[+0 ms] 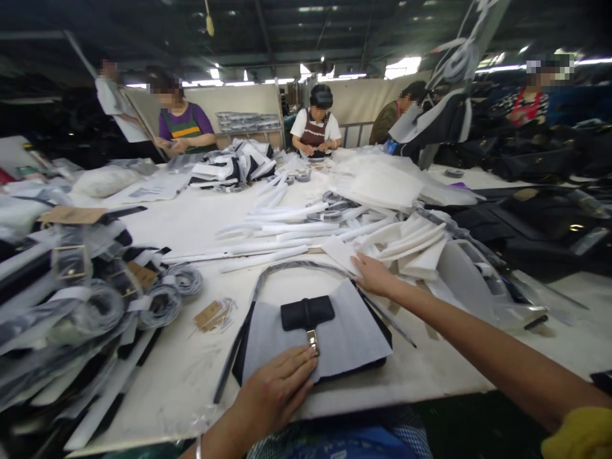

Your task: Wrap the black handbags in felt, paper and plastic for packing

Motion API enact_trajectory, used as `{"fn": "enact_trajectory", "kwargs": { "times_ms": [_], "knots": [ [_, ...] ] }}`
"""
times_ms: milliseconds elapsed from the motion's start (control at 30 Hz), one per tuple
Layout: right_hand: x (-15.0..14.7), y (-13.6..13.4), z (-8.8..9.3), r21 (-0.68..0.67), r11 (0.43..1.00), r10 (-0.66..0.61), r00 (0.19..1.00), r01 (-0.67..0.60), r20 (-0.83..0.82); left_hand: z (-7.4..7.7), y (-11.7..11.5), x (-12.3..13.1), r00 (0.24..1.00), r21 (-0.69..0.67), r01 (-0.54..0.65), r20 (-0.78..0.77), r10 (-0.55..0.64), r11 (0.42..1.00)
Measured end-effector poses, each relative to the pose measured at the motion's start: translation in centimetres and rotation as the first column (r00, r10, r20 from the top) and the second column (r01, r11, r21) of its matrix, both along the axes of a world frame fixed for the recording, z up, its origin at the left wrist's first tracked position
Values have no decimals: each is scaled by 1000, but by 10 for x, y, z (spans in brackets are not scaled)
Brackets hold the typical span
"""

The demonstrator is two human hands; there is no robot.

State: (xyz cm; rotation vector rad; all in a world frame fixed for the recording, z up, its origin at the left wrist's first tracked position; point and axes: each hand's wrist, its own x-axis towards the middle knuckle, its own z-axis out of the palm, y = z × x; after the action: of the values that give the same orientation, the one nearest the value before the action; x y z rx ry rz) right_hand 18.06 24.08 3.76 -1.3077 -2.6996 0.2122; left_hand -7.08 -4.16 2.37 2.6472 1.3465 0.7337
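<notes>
A black handbag (242, 344) lies flat at the table's front edge, its wrapped handle curving away at the top. White sheet paper (354, 325) covers most of its front, with a dark flap (307, 313) and a gold clasp (312, 342) showing over it. My left hand (280, 386) rests on the lower middle of the bag, fingers together and pressed flat by the clasp. Beyond the bag's upper right corner, my right hand (371, 274) has its fingers closed on a piece of white paper (340, 254).
Wrapped straps and rolled coils (162, 306) crowd the left side. Paper tags (210, 315) lie left of the bag. White paper rolls (296, 227) and foam sheets (382, 178) cover the middle. Black bags (540, 223) are piled right. Several people work beyond the table.
</notes>
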Motion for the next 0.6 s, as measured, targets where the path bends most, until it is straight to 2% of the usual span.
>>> {"fn": "enact_trajectory", "kwargs": {
  "times_ms": [67, 100, 167, 233, 300, 367, 400, 467, 600],
  "knots": [
    [4, -2, -3, 9, 1000, 19, 1000, -19, -4, 3, -1, 1, 1000, -27, 6, 27, -5, 1000],
    [4, -6, 1, 23, 999, 32, 999, -32, -18, 5, -1, 1, 999, -37, 13, 30, -12, 999],
    [2, -20, 21, 62, 996, 73, 996, -69, -60, 9, -1, 1, 999, -48, 19, 26, -18, 999],
    [-4, -45, 48, 105, 979, 188, 974, -176, -125, 11, -1, 1, 1000, -51, 16, 27, -15, 999],
    [-11, -78, 71, 144, 897, 441, 873, -419, -206, 11, -2, 2, 1000, -55, 19, 24, -18, 998],
    [-19, -111, 80, 111, 784, 621, 763, -611, -181, 9, -5, 2, 1000, -72, 0, 14, 1, 997],
    [-22, -124, 79, 65, 737, 674, 725, -672, -145, 7, -6, 3, 1000, -89, -27, 2, 27, 996],
    [-26, -142, 66, -52, 683, 725, 684, -729, -77, 3, -10, 3, 996, -128, -87, -36, 83, 988],
    [-24, -149, 34, -218, 648, 741, 670, -730, -40, -4, -15, 5, 986, -109, -145, -93, 135, 983]
  ]
}}
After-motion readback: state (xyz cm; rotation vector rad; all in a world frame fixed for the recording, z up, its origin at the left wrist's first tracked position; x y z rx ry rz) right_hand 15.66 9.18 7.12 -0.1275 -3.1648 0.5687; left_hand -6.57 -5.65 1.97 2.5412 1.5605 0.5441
